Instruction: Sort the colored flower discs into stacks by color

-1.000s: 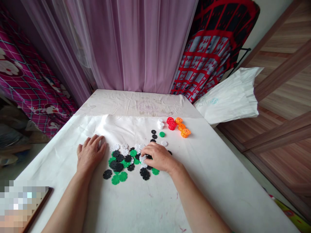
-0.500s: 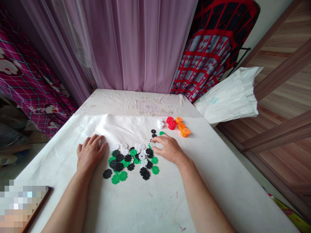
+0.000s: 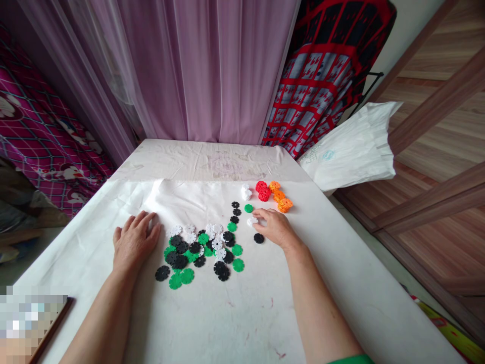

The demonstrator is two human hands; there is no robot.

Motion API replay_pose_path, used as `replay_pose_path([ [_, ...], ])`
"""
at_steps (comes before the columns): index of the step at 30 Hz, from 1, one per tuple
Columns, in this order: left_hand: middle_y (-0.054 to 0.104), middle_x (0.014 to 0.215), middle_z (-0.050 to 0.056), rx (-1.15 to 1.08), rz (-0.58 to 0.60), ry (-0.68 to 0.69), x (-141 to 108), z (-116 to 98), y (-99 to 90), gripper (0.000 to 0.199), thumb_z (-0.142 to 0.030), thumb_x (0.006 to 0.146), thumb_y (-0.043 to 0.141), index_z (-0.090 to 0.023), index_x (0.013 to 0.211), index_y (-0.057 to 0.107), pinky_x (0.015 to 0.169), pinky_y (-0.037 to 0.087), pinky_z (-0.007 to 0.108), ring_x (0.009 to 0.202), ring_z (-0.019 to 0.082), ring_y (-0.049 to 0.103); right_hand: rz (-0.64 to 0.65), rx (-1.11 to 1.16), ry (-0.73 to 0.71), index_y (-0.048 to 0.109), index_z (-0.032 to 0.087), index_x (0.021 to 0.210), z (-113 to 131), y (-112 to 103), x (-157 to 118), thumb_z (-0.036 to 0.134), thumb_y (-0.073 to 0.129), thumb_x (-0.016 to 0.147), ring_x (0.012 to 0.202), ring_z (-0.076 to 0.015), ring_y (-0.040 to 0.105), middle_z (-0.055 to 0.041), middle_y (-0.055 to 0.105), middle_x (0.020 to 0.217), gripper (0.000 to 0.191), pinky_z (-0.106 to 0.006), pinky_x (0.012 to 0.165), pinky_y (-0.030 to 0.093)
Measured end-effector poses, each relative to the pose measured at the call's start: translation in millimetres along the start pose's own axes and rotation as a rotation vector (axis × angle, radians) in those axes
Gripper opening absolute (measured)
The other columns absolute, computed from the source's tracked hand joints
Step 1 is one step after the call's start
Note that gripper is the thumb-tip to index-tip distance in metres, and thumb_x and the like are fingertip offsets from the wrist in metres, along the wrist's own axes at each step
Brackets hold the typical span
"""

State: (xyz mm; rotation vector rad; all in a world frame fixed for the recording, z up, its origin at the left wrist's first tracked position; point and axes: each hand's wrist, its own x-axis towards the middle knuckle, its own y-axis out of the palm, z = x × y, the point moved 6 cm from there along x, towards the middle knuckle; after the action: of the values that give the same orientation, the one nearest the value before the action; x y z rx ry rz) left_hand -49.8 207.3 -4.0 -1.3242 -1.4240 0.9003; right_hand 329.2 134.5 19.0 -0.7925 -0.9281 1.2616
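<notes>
My left hand (image 3: 135,241) lies flat on the white-covered table, fingers spread, left of a loose pile of notched plastic snowflake discs. In the pile are white discs (image 3: 217,229), black discs (image 3: 162,273) and green discs (image 3: 187,276), some overlapping. My right hand (image 3: 276,226) is to the right of the pile, its thumb and fingertips closed at the edge of a white snowflake disc (image 3: 251,221). Just below it a single black disc (image 3: 258,238) lies flat; a green disc (image 3: 248,208) lies just above.
Beyond my right hand stand small stacks of white discs (image 3: 246,191), red discs (image 3: 262,190) and orange discs (image 3: 285,205). A white bag (image 3: 352,146) hangs at the table's right edge. A pixelated, dark-edged object (image 3: 34,323) is at the lower left.
My right hand has moved right, away from the pile, with the white snowflake disc at its fingertips. The single black disc below it now shows. My left hand stays on the table.
</notes>
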Motion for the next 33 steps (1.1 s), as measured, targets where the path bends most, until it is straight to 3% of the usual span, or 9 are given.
replay_pose_path([
  [16, 0.051, 0.149, 0.013, -0.003, 0.009, -0.007, -0.6, -2.1, -1.2, 0.052, -0.05, 0.095, 0.033, -0.025, 0.132, 0.06, 0.115, 0.025, 0.06, 0.141, 0.036, 0.038, 0.003, -0.079, -0.024, 0.07, 0.027, 0.107, 6.5, -2.2, -0.1, 0.023, 0.064, 0.082, 0.096, -0.0194, 0.066, -0.0023, 0.075, 0.103, 0.026, -0.03, 0.086, 0.048],
  [20, 0.051, 0.148, 0.012, -0.005, 0.002, -0.021, -0.7, -2.8, -1.8, 0.051, -0.05, 0.094, 0.034, -0.026, 0.131, 0.061, 0.115, 0.025, 0.06, 0.141, 0.035, 0.039, -0.017, -0.04, -0.089, 0.072, 0.026, 0.089, 36.7, -6.0, -1.1, 0.02, 0.064, 0.082, 0.093, -0.0177, 0.065, -0.0011, 0.075, 0.096, 0.012, -0.029, 0.082, 0.047],
  [23, 0.051, 0.149, 0.012, -0.001, 0.009, -0.022, -0.9, -3.2, -1.6, 0.053, -0.051, 0.094, 0.034, -0.025, 0.131, 0.061, 0.115, 0.025, 0.06, 0.141, 0.036, 0.038, 0.095, 0.031, -0.194, 0.071, 0.026, 0.079, 74.2, 6.2, -6.2, 0.018, 0.066, 0.081, 0.084, -0.0147, 0.064, 0.0027, 0.073, 0.086, 0.009, -0.026, 0.077, 0.045],
  [27, 0.053, 0.147, 0.011, -0.009, -0.012, -0.01, -1.4, -4.1, -3.0, 0.048, -0.047, 0.094, 0.038, -0.027, 0.13, 0.062, 0.114, 0.027, 0.06, 0.139, 0.035, 0.04, 0.211, 0.015, -0.3, 0.071, 0.026, 0.091, 107.5, 28.1, -14.6, 0.023, 0.069, 0.081, 0.093, -0.0174, 0.064, 0.0, 0.074, 0.097, 0.011, -0.028, 0.078, 0.045],
  [33, 0.053, 0.147, 0.01, -0.007, -0.001, -0.026, -1.6, -4.7, -2.9, 0.048, -0.047, 0.093, 0.038, -0.028, 0.132, 0.06, 0.115, 0.026, 0.059, 0.14, 0.034, 0.04, 0.26, -0.032, -0.333, 0.069, 0.025, 0.101, 116.2, 46.3, -17.7, 0.022, 0.066, 0.082, 0.1, -0.0209, 0.063, -0.003, 0.074, 0.104, 0.019, -0.03, 0.08, 0.046],
])
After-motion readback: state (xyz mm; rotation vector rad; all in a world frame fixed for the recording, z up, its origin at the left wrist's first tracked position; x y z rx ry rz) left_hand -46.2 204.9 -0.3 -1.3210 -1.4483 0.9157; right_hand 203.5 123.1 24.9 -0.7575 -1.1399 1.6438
